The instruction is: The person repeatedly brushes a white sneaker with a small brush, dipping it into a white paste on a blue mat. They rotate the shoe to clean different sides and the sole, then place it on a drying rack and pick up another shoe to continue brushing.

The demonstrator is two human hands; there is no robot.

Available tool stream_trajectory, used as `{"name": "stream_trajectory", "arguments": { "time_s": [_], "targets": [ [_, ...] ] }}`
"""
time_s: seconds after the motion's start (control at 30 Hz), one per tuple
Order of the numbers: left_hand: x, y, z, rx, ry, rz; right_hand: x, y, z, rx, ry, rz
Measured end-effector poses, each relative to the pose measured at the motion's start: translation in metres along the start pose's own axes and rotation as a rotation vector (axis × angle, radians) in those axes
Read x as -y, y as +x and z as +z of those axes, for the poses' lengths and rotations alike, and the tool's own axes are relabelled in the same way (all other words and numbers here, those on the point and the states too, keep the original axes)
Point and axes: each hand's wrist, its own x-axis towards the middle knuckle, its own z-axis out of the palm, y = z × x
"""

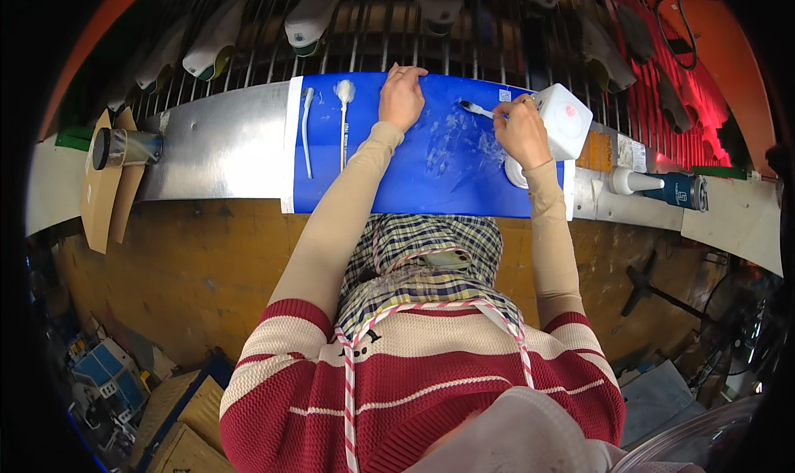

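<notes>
My right hand is closed around the white handle of a small brush. The brush's dark bristle end points left, over a blue mat smeared with whitish streaks. At the far edge of the mat rests my left hand, its fingers partly spread and nothing visible in them. A white square-sided container stands just right of my right hand. A round white lid-like piece is partly hidden under my right wrist. On the mat's left lie a thin white-handled brush and a wooden stick with a white fluffy head.
Beyond the mat, several white shoes sit on a rack of metal rods, with red light at right. A dark-lidded jar and folded cardboard are at left. At right lie a white nozzle bottle and a dark blue tumbler.
</notes>
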Motion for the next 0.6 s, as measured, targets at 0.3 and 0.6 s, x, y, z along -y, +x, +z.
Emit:
{"name": "stream_trajectory", "arguments": {
  "time_s": [0.3, 0.6],
  "targets": [
    [0.001, 0.002, 0.0, 0.021, 0.008, 0.007, 0.02, 0.015, -0.013, 0.13, -0.441, -0.113],
    [0.0, 0.001, 0.0, 0.014, 0.013, 0.003, 0.007, -0.02, 0.017, -0.19, -0.163, -0.072]
  ]
}}
